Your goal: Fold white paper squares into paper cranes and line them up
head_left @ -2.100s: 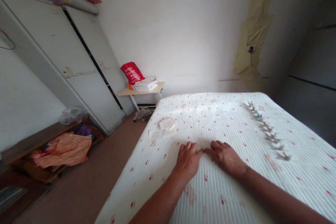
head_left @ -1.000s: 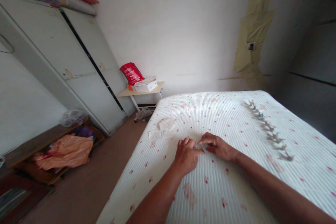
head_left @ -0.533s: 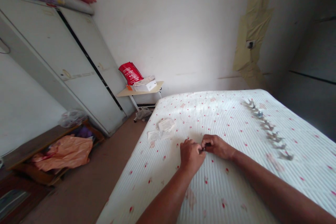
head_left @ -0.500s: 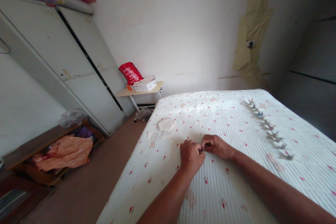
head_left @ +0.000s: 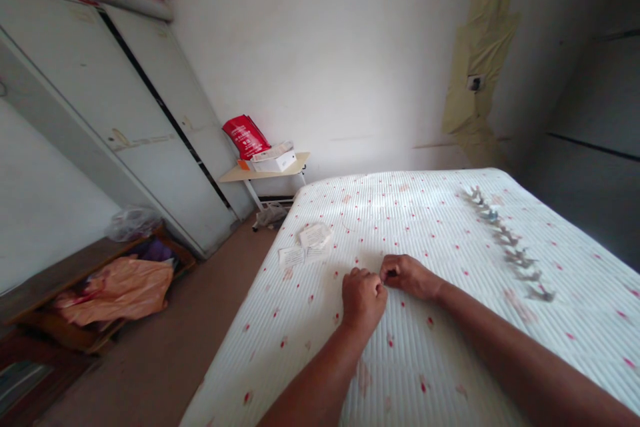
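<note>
My left hand [head_left: 363, 296] and my right hand [head_left: 411, 276] meet over the middle of the bed, fingertips nearly touching. Both are closed in a pinch. Whatever lies between the fingers is tiny and mostly covered, so I cannot make it out. Left of my hands, several printed paper pieces [head_left: 316, 236] lie flat and overlapping on the cover. To the right, a line of small folded paper figures [head_left: 520, 258], greyish with a bluish one among them, runs from near to far.
The bed [head_left: 425, 340] has a ribbed white cover with red spots. Beyond its far left corner stands a small table [head_left: 237, 175] with a red bag [head_left: 246, 137] and a white box [head_left: 275, 160]. A grey cabinet [head_left: 145, 127] and a low wooden bench [head_left: 65, 268] are at left.
The view has shifted slightly, moving everything a little left and up. Both hands remain pinched together in nearly the same place, and the dark bit earlier visible between the fingertips is now hidden.
</note>
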The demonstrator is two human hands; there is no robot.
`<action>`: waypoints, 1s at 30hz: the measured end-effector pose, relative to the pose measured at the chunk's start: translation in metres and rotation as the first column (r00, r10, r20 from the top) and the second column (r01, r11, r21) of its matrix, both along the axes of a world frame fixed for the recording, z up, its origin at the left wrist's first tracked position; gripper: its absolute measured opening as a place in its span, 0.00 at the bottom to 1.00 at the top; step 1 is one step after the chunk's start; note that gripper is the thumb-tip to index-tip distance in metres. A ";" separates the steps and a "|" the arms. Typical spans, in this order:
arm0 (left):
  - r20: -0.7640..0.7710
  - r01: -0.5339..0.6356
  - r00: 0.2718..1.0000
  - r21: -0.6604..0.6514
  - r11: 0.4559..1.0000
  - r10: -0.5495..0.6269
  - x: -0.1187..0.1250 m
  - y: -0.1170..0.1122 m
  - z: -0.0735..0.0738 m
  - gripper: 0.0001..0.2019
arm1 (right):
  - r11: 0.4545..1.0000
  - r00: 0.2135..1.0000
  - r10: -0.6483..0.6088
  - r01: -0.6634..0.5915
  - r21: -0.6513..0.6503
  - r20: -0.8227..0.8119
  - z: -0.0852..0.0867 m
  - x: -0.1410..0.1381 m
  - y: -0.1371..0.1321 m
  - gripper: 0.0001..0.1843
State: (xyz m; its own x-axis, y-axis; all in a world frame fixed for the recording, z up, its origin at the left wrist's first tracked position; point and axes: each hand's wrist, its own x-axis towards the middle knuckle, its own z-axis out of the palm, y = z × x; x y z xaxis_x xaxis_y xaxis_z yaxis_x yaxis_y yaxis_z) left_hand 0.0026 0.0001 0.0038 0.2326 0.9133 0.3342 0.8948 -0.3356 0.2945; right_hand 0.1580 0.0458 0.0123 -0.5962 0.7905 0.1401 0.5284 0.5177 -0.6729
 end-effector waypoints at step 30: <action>0.015 -0.034 0.999 -0.080 0.996 0.035 0.000 0.001 0.002 0.05 | 0.999 0.999 -0.040 0.040 -0.023 0.033 -0.004 0.000 0.002 0.09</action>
